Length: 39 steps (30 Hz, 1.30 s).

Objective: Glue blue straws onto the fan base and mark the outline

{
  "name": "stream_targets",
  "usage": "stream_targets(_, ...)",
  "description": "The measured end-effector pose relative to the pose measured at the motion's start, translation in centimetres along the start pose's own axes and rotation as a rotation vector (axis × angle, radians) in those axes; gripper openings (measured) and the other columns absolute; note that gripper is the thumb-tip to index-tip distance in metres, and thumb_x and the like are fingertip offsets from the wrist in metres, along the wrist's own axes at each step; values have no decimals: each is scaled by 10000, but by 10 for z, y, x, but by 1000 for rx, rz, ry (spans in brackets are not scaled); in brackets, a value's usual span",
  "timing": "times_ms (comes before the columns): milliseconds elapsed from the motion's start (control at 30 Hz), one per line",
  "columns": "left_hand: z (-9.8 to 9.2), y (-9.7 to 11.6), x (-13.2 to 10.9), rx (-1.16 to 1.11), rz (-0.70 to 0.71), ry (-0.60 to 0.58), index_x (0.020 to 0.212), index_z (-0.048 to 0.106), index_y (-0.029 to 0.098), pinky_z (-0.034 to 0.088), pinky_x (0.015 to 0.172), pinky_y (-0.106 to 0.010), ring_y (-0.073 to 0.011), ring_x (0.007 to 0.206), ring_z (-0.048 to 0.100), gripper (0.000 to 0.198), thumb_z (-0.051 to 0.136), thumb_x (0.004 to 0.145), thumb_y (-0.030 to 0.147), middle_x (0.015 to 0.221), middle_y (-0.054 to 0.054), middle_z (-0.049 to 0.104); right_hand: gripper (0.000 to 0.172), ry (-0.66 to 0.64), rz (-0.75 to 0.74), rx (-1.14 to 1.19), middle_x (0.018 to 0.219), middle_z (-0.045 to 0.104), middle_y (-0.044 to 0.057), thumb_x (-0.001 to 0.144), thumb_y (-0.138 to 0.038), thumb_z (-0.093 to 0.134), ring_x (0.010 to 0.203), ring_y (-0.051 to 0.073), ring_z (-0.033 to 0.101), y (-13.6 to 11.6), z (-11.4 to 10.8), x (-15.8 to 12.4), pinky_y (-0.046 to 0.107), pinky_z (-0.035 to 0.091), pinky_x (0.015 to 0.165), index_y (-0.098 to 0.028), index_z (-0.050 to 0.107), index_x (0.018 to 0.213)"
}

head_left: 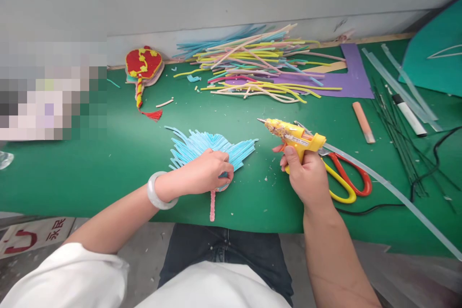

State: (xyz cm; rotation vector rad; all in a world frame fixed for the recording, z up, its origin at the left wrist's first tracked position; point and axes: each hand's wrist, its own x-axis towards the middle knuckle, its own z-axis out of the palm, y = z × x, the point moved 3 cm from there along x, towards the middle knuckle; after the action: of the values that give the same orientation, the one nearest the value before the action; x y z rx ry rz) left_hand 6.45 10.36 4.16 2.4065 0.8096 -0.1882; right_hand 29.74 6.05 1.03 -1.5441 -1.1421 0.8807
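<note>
A fan-shaped craft of light blue pipe cleaners [198,147] with a pink wrapped handle [212,207] lies on the table in front of me. My left hand [212,171] rests over its lower middle, thumb and fingers curled together. Their tips and whatever they pinch are hidden. To the right, my right hand [306,173] is wrapped round the grip of a yellow hot glue gun [296,137], held above the table. Its nozzle points left towards the blue craft, without touching it. A long clear glue stick [390,187] trails from its back end.
Scissors [350,168] with red and yellow handles lie behind my right hand. Further back are loose pipe cleaners [252,60], purple sheet [355,70] and a red-yellow fan [143,63]. Green wires [397,139], a marker [409,115] and a black cord [435,154] lie right.
</note>
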Motion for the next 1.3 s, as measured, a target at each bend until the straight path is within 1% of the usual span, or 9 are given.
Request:
stream_targets(133, -4, 3, -1, -31, -33, 12, 871, 642, 196, 360, 864, -328, -176, 847, 551, 78, 577, 878, 153, 867, -12, 583, 468, 3, 2, -10, 661, 581, -1, 906, -620, 543, 537, 114, 516, -1, 0, 0, 256, 447, 521, -177, 694, 908)
stream_targets(333, -16, 4, -9, -118, -33, 145, 895, 618, 202, 385, 813, -304, -170, 843, 536, 99, 530, 934, 180, 897, -9, 613, 450, -1, -5, -21, 663, 583, -2, 915, -605, 537, 538, 114, 516, -1, 0, 0, 255, 444, 521, -183, 693, 911)
stream_targets(433, -16, 1, -14, -106, -33, 183, 919, 629, 201, 390, 789, -302, -173, 847, 536, 123, 512, 953, 189, 893, -19, 600, 449, -3, -5, -35, 668, 585, 0, 918, -602, 534, 544, 115, 520, 0, 0, 0, 258, 443, 526, -184, 695, 911)
stream_targets(567, -7, 4, -21, -13, -28, 163, 1051, 645, 225, 381, 818, -323, -189, 904, 544, 190, 495, 959, 151, 952, -38, 586, 456, -6, -1, -22, 664, 581, -1, 914, -610, 533, 542, 116, 519, 0, 0, 0, 259, 443, 526, -183, 692, 913)
stream_targets(700, 5, 18, -27, 155, 28, 88, 1136, 629, 215, 367, 835, -352, -204, 899, 544, 192, 531, 972, 211, 961, -55, 574, 460, -9, -4, -28, 668, 585, 1, 915, -614, 529, 544, 117, 521, 0, 0, 0, 261, 448, 532, -183, 692, 913)
stream_targets(833, 13, 33, -27, 324, 42, 35, 1084, 628, 161, 363, 796, -351, -224, 859, 534, 224, 629, 928, 323, 935, -69, 576, 463, -5, 3, -39, 665, 585, 3, 915, -616, 529, 546, 118, 522, 0, 0, 0, 258, 446, 524, -184, 697, 910)
stream_targets(967, 17, 38, -23, 430, 10, 20, 988, 621, 145, 347, 760, -353, -240, 834, 529, 172, 615, 932, 308, 916, -80, 584, 457, -3, -1, -27, 675, 596, 5, 914, -615, 533, 544, 118, 521, -1, 0, 0, 258, 448, 522, -185, 690, 915)
stream_targets(1167, 22, 33, -20, 398, 41, 38, 899, 607, 157, 344, 759, -361, -236, 813, 529, 134, 533, 963, 248, 887, -84, 584, 469, -8, 2, -19, 673, 589, 8, 909, -624, 534, 543, 121, 515, -1, -1, 0, 256, 441, 514, -181, 689, 913)
stream_targets(1300, 25, 32, -20, 325, 86, 25, 849, 598, 162, 361, 764, -363, -224, 800, 524, 180, 493, 977, 232, 854, -74, 573, 478, -14, 0, -28, 693, 603, 16, 910, -632, 526, 551, 126, 524, 1, -1, 0, 263, 446, 521, -182, 687, 920)
